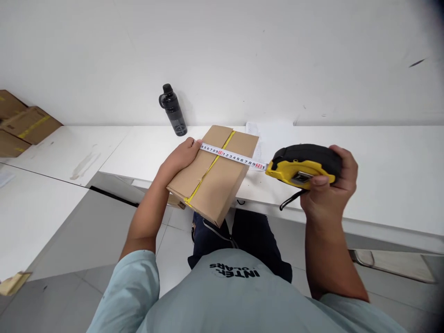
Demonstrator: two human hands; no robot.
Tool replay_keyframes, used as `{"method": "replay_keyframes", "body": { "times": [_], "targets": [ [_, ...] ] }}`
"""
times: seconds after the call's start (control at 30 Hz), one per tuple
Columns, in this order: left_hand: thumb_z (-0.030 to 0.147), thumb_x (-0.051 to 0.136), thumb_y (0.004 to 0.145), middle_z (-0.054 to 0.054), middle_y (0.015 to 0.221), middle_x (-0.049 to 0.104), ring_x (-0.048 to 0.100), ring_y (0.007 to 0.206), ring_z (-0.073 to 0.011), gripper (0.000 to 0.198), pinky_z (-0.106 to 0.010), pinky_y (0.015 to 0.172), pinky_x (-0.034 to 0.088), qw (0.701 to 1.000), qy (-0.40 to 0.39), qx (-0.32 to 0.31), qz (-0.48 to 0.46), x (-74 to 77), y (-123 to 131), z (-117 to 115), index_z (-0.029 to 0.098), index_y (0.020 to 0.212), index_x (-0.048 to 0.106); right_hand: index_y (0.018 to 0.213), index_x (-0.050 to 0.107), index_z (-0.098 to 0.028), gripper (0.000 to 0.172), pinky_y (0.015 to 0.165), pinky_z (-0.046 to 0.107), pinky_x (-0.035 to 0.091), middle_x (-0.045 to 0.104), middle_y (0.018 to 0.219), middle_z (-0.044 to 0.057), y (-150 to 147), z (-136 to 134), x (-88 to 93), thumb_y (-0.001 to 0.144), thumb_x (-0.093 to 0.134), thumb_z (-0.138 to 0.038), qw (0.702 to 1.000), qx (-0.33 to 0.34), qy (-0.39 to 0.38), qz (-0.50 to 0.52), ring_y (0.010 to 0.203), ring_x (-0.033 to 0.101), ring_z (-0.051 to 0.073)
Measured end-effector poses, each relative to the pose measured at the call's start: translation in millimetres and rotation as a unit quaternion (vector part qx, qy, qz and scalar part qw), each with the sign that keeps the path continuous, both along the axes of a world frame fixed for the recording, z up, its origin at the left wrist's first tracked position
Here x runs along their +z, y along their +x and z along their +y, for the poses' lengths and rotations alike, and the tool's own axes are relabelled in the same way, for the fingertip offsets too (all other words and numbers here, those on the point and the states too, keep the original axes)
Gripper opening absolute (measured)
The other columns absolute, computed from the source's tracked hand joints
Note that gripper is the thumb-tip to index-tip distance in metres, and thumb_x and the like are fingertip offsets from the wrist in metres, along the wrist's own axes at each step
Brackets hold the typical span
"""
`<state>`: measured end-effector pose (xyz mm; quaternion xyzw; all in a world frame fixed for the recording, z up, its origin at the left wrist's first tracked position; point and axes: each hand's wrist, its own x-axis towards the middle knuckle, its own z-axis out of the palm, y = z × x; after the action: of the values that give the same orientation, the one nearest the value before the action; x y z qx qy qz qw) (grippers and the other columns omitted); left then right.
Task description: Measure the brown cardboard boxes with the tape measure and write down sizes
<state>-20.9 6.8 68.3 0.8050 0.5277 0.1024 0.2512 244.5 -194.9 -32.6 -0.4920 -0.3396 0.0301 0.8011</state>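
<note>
A flat brown cardboard box (225, 178) with a strip of yellow tape along its top is tilted over the table's front edge. My left hand (183, 155) grips its left side, the thumb near the end of a white measuring blade (236, 157) that lies across the box. The blade runs out of a black and yellow tape measure (301, 164), which my right hand (329, 185) holds to the right of the box. A black wrist strap (291, 200) hangs from its case. My left fingertips are hidden beside the box.
A dark water bottle (173, 111) stands near the wall on the white table (381, 185). Papers (270, 132) lie behind the box. Several cardboard boxes (31, 125) are stacked at far left, and another box (175, 201) shows below the table edge.
</note>
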Motion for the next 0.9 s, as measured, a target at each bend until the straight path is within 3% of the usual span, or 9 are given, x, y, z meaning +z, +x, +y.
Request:
{"method": "replay_keyframes", "body": {
  "times": [0.17, 0.3, 0.47, 0.57, 0.67, 0.83, 0.9],
  "targets": [
    [0.061, 0.036, 0.106, -0.012, 0.107, 0.076, 0.069, 0.100, -0.0311, 0.048, -0.044, 0.092, 0.052, 0.999, 0.035, 0.008, 0.013, 3.9, -0.3, -1.7, 0.023, 0.090, 0.061, 0.125, 0.069, -0.025, 0.080, 0.108, 0.053, 0.052, 0.068, 0.122, 0.009, 0.0, 11.6, -4.7, 0.068, 0.082, -0.081, 1.000, 0.011, -0.002, 0.007, 0.114, 0.069, 0.029],
    [0.059, 0.036, 0.106, -0.013, 0.108, 0.076, 0.070, 0.101, -0.0316, 0.050, -0.044, 0.094, 0.052, 0.998, 0.055, 0.000, 0.032, 5.7, 1.6, -2.1, 0.022, 0.090, 0.064, 0.124, 0.070, -0.027, 0.082, 0.110, 0.058, 0.052, 0.066, 0.126, 0.010, -4.3, 10.6, -4.0, 0.069, 0.076, -0.088, 1.000, -0.013, -0.008, 0.015, 0.120, 0.068, 0.032],
    [0.070, 0.032, 0.105, -0.012, 0.106, 0.078, 0.070, 0.100, -0.0311, 0.062, -0.042, 0.093, 0.053, 0.998, 0.047, -0.028, 0.035, 9.2, 2.8, -5.9, 0.021, 0.091, 0.067, 0.129, 0.073, -0.026, 0.075, 0.113, 0.055, 0.050, 0.066, 0.128, 0.010, -17.3, -4.2, 8.8, 0.084, 0.065, -0.085, 0.997, -0.075, 0.001, -0.024, 0.123, 0.067, 0.033],
    [0.078, 0.040, 0.100, -0.011, 0.105, 0.078, 0.071, 0.097, -0.0305, 0.065, -0.042, 0.089, 0.054, 0.997, 0.029, -0.056, 0.038, 12.5, 5.0, -11.8, 0.020, 0.094, 0.068, 0.133, 0.075, -0.027, 0.066, 0.111, 0.055, 0.051, 0.068, 0.128, 0.009, -22.2, -18.0, 16.6, 0.097, 0.054, -0.078, 0.991, -0.122, -0.001, -0.061, 0.123, 0.067, 0.033],
    [0.083, 0.055, 0.091, -0.010, 0.111, 0.078, 0.072, 0.099, -0.0303, 0.064, -0.040, 0.084, 0.055, 0.995, -0.020, -0.083, 0.041, 15.9, 9.7, -16.5, 0.021, 0.104, 0.069, 0.134, 0.077, -0.029, 0.057, 0.104, 0.053, 0.055, 0.071, 0.125, 0.008, -21.3, -29.2, 18.3, 0.108, 0.041, -0.065, 0.974, -0.198, 0.020, -0.106, 0.117, 0.069, 0.031],
    [0.086, 0.064, 0.081, -0.010, 0.114, 0.078, 0.074, 0.100, -0.0308, 0.067, -0.039, 0.079, 0.055, 0.990, -0.054, -0.087, 0.093, 21.5, 16.0, -14.7, 0.023, 0.103, 0.067, 0.133, 0.078, -0.030, 0.059, 0.078, 0.043, 0.060, 0.074, 0.113, 0.006, -17.9, -31.3, 4.9, 0.106, 0.042, -0.067, 0.934, -0.272, 0.086, -0.216, 0.105, 0.071, 0.030],
    [0.085, 0.065, 0.081, -0.009, 0.115, 0.078, 0.073, 0.101, -0.0306, 0.066, -0.039, 0.079, 0.054, 0.990, -0.054, -0.090, 0.094, 22.8, 16.5, -13.2, 0.023, 0.103, 0.066, 0.133, 0.078, -0.029, 0.057, 0.077, 0.042, 0.059, 0.075, 0.113, 0.005, -21.1, -28.5, -0.3, 0.108, 0.040, -0.062, 0.929, -0.292, 0.090, -0.207, 0.104, 0.071, 0.029]
  ]
}}
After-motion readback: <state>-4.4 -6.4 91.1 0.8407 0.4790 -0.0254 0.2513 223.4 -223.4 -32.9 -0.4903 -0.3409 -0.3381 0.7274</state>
